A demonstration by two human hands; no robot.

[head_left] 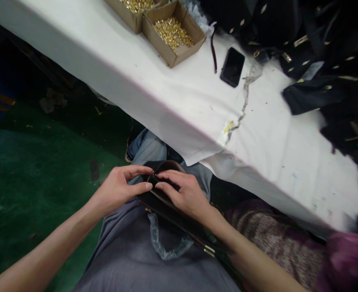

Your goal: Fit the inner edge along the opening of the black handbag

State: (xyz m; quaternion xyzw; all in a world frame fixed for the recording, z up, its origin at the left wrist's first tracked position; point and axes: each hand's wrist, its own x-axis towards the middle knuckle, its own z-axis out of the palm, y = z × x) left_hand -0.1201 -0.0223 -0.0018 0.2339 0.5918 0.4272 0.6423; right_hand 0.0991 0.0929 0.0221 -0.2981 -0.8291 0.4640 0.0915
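Across the person's lap lies a dark bag (173,211), its opening spread beneath both hands. Thumb and fingers of the left hand (127,184) and of the right hand (182,192) pinch close together at the small metal piece (154,174) there; whether either grasps it, I cannot tell. A plastic-wrapped handle (163,247) curves against the grey shirt (127,247), near the white-covered table (173,105).

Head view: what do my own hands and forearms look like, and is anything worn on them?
The left hand and right hand show no gloves, rings or watch. The left forearm and right forearm are slender, with no sleeves, cables or markings visible.
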